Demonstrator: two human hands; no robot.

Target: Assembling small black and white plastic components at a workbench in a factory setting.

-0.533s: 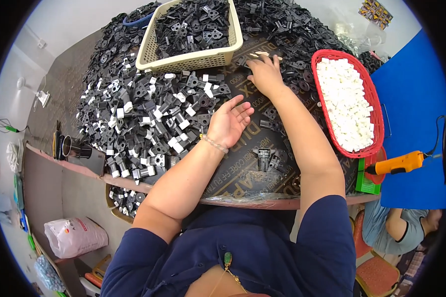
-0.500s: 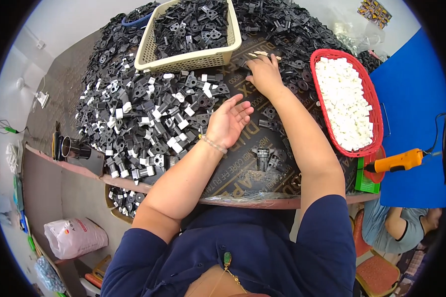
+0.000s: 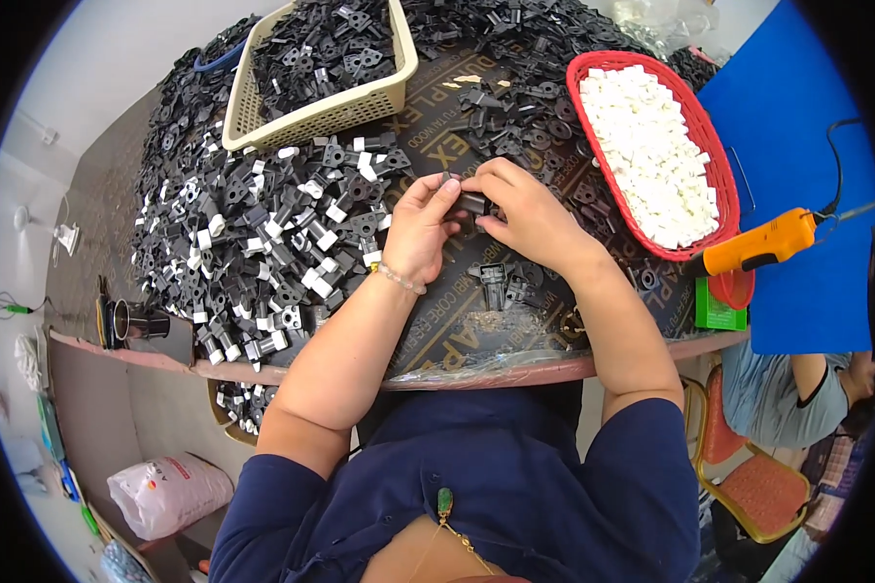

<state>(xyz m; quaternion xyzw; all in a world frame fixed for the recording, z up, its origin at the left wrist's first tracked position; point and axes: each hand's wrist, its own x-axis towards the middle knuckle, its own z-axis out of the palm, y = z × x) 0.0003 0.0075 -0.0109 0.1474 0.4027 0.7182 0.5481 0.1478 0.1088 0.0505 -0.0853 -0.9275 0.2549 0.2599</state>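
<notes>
Between my two hands, over the middle of the dark table [image 3: 457,340], is a black plastic part [image 3: 472,202]. My left hand [image 3: 420,228] grips its left end with thumb and fingers. The fingers of my right hand [image 3: 515,209] close on its right side, hiding much of it. Left of my hands spreads a heap of black parts with white caps [image 3: 262,233]. Beyond my right hand lie loose black parts [image 3: 525,121] without caps. Nearer to me, a few black parts [image 3: 496,284] lie on the table.
A cream plastic basket [image 3: 311,124] of black parts stands at the far left. To the right is a red basket [image 3: 593,131] full of small white pieces. An orange-handled tool [image 3: 763,243] juts in beside a blue panel [image 3: 807,175]. Another person [image 3: 783,398] sits at the right.
My right hand has come back from the far black parts to meet my left hand, which has closed from an open palm. Both now hold a black plastic part. The view has shifted.
</notes>
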